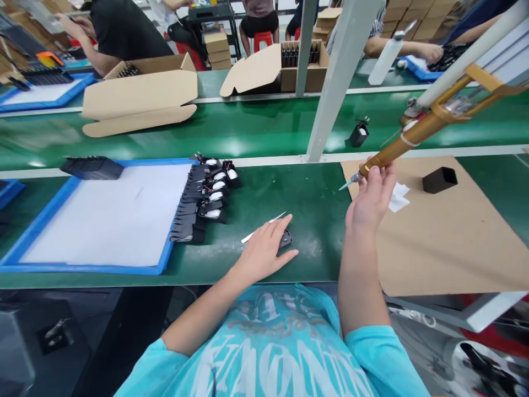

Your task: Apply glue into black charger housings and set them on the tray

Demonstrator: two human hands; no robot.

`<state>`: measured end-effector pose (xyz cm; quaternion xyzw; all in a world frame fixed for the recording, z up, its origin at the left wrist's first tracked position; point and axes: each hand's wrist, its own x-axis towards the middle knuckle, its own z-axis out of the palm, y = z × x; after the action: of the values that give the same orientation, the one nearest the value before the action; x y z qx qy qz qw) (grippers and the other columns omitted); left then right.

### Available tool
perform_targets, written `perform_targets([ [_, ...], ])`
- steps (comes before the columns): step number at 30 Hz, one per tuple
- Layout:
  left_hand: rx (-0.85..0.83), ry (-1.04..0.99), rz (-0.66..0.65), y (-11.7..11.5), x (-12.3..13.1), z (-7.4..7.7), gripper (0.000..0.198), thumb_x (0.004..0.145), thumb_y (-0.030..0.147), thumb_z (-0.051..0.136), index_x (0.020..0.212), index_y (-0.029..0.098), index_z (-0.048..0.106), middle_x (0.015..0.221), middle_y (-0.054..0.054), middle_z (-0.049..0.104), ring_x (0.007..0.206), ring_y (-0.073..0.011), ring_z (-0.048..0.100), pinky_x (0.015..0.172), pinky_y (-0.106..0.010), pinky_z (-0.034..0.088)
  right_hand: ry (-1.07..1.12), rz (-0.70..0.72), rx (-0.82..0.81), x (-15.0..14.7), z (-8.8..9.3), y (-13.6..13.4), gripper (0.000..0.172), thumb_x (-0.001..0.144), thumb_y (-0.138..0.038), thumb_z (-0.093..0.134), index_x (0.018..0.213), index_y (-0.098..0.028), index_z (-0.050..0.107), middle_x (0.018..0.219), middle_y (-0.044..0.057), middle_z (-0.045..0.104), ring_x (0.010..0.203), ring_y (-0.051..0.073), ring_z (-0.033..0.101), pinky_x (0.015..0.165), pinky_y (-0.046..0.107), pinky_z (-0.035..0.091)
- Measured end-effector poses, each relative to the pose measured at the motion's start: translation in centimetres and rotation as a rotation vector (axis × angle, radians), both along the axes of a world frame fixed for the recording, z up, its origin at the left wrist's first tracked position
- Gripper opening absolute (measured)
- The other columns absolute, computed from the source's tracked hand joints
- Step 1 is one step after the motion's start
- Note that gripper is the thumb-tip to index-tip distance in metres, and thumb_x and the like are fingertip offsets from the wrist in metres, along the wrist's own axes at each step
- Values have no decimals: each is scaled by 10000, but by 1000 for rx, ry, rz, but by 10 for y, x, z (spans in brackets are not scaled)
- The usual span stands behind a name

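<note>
My left hand (264, 248) lies on the green table, fingers closed over a small black part (286, 239) and a pair of silver tweezers (264, 226) that sticks out past the fingers. My right hand (372, 198) is raised and grips the tip end of a gold-coloured hanging tool (397, 148), whose pointed nozzle (346, 184) aims left and down toward the table.
A blue-rimmed tray (88, 268) with a white pad lies at left; several black parts (204, 201) line its right edge. A cardboard sheet (446, 242) at right carries a black box (440, 180) and white paper. Open cartons and other workers sit beyond the conveyor. A white post (330, 105) stands ahead.
</note>
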<state>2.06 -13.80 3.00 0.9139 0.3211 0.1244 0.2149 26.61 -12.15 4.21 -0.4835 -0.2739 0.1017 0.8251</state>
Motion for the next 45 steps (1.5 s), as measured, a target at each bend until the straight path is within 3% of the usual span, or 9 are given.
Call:
perform_targets([
  [2, -47, -82, -1, 0, -4, 1, 683, 906, 455, 583, 1475, 212, 293, 1402, -132, 529, 1237, -276, 539, 998, -430, 468, 14, 8, -10, 7, -2, 2, 337, 819, -393, 603, 1138, -296, 558, 1172, 16, 599, 1109, 173, 593, 1008, 431, 439],
  [9, -21, -294, 123, -6, -6, -17, 356, 899, 386, 629, 1209, 214, 607, 1166, -88, 703, 1045, -238, 672, 921, -394, 534, 37, 76, -63, 25, -8, 2, 412, 796, -424, 613, 1188, -322, 535, 1267, 4, 578, 1153, 184, 593, 996, 453, 449],
  [14, -87, -340, 92, -1, -6, -13, 252, 897, 324, 638, 1127, 228, 679, 1135, -72, 725, 1038, -222, 687, 954, -384, 531, 8, 100, -75, 25, -11, -3, 392, 822, -439, 608, 1196, -352, 527, 1263, -6, 591, 1142, 190, 607, 964, 447, 477],
  [21, -98, -331, 67, 2, -4, -12, 204, 933, 303, 574, 1091, 230, 682, 1114, -65, 722, 1035, -208, 669, 928, -368, 523, -26, 135, -100, 15, -5, -11, 390, 866, -405, 550, 1246, -352, 479, 1250, 17, 598, 1147, 211, 607, 984, 488, 473],
  [29, 139, -248, 198, -15, 3, -30, 251, 903, 275, 606, 1143, 207, 635, 1082, -88, 731, 974, -237, 695, 857, -359, 534, -22, 141, -114, 6, 4, -17, 363, 872, -353, 552, 1229, -359, 486, 1253, 16, 600, 1182, 220, 585, 1016, 506, 467],
  [37, -138, -359, 247, -17, 16, -20, 210, 942, 263, 512, 1101, 218, 641, 1129, -66, 711, 1059, -211, 664, 927, -374, 516, -36, 167, -131, 4, 4, -17, 387, 878, -363, 536, 1259, -372, 467, 1278, 13, 580, 1206, 222, 565, 1023, 513, 464],
  [45, 269, -51, 265, -18, 17, -26, 227, 908, 375, 609, 1057, 208, 649, 972, -66, 736, 847, -234, 679, 742, -331, 473, 2, 178, -110, 2, 8, -20, 370, 872, -349, 541, 1236, -359, 474, 1255, 14, 580, 1183, 217, 574, 1042, 507, 449],
])
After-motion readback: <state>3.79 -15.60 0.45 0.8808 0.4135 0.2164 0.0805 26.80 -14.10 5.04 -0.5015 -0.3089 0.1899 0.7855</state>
